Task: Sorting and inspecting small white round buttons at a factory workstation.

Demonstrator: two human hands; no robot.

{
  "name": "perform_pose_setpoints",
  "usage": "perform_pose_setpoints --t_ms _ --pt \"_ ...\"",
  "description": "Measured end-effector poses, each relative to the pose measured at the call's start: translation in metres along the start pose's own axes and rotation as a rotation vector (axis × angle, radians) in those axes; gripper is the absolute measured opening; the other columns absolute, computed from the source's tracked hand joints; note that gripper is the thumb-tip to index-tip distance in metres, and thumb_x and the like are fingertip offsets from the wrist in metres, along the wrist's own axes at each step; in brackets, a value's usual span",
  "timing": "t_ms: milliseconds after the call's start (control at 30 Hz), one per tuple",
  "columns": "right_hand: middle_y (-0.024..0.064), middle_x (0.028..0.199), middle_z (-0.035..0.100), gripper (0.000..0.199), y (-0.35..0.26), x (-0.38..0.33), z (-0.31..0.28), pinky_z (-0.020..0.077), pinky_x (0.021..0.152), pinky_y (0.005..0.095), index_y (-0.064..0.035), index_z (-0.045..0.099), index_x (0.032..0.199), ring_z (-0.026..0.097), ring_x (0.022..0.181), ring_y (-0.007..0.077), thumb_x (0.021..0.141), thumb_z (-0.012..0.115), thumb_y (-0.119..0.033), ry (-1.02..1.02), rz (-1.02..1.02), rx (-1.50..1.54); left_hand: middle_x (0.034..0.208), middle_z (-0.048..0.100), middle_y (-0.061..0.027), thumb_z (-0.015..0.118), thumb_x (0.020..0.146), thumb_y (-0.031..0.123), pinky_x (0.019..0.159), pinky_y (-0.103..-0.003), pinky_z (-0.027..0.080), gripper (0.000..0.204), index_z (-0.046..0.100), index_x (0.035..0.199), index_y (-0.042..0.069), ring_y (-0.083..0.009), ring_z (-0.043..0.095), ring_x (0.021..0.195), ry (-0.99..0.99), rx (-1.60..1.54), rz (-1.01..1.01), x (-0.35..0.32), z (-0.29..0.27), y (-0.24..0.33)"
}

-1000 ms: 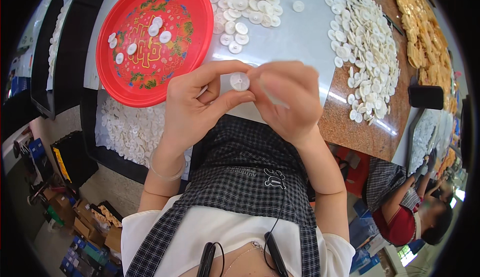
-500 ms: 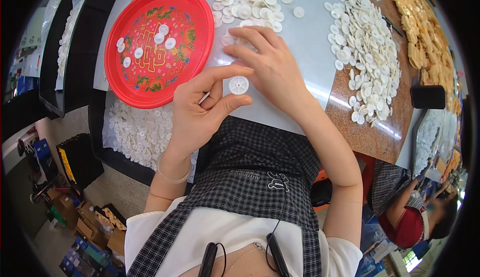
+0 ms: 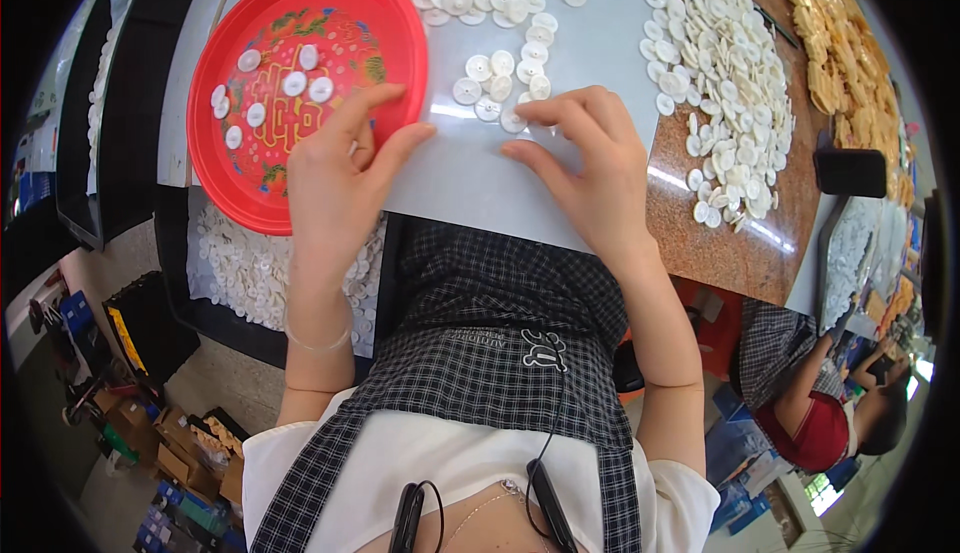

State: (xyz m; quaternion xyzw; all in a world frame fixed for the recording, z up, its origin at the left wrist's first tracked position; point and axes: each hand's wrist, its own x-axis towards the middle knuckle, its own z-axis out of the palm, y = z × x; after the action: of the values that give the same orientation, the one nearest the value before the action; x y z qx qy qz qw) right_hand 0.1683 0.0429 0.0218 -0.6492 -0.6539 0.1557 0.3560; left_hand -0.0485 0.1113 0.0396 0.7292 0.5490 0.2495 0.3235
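While left hand (image 3: 338, 178) and right hand (image 3: 603, 171) are spread, several white gears (image 3: 502, 62) lie at their respective two and ten o'clock.

I see the red tray (image 3: 260, 8) as smooth, glossy plastic and the white discs (image 3: 478, 68) as hard plastic with a faint sheen, while the grey desk (image 3: 460, 173) is smooth and reflective, the brown speckled surface (image 3: 700, 263) polished like stone, and my checked apron (image 3: 450, 383) matt woven cloth.
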Motion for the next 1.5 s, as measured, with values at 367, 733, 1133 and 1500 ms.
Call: perform_pose_setpoints --t_ms 367,733,1133,1500 --pt "0.0036 0.086 0.062 0.019 0.006 -0.004 0.016 0.0480 0.066 0.0340 -0.0084 0.068 0.094 0.060 0.078 0.0226 0.077 0.075 -0.007 0.161 -0.168 -0.229 0.055 0.036 -0.0021 0.078 0.080 0.006 0.044 -0.027 0.031 0.041 0.065 0.118 0.010 -0.0110 0.036 0.045 -0.111 -0.183 0.350 -0.027 0.032 0.022" --pt "0.0063 0.090 0.062 0.023 -0.012 -0.010 0.003 0.0507 0.069 0.0334 -0.0049 0.067 0.095 0.062 0.081 0.0234 0.075 0.078 -0.005 0.051 -0.113 -0.086 0.059 0.046 -0.0097 0.068 0.088 0.004 0.051 -0.036 0.043 0.038 0.052 0.123 -0.001 -0.0240 0.053 0.050 -0.019 -0.076 0.158 -0.024 0.043 0.025" --pt "0.0075 0.095 0.065 0.018 -0.013 -0.022 -0.002 0.0525 0.063 0.0237 0.0004 0.060 0.087 0.063 0.073 0.0127 0.078 0.075 0.003 -0.033 0.086 0.187 0.060 0.049 -0.0113 0.064 0.091 0.005 0.053 -0.038 0.043 0.022 0.053 0.108 -0.002 -0.0286 0.057 0.056 -0.046 0.117 0.138 -0.001 0.053 0.026" --pt "0.0094 0.107 0.066 0.020 -0.009 -0.023 -0.002 0.0551 0.069 0.0222 -0.0007 0.063 0.087 0.064 0.086 0.0104 0.076 0.075 0.010 0.001 0.226 0.598 0.057 0.043 -0.0066 0.062 0.093 0.004 0.049 -0.032 0.036 0.013 0.054 0.103 0.000 -0.0159 0.046 0.050 -0.105 -0.138 0.059 -0.007 0.042 0.025"
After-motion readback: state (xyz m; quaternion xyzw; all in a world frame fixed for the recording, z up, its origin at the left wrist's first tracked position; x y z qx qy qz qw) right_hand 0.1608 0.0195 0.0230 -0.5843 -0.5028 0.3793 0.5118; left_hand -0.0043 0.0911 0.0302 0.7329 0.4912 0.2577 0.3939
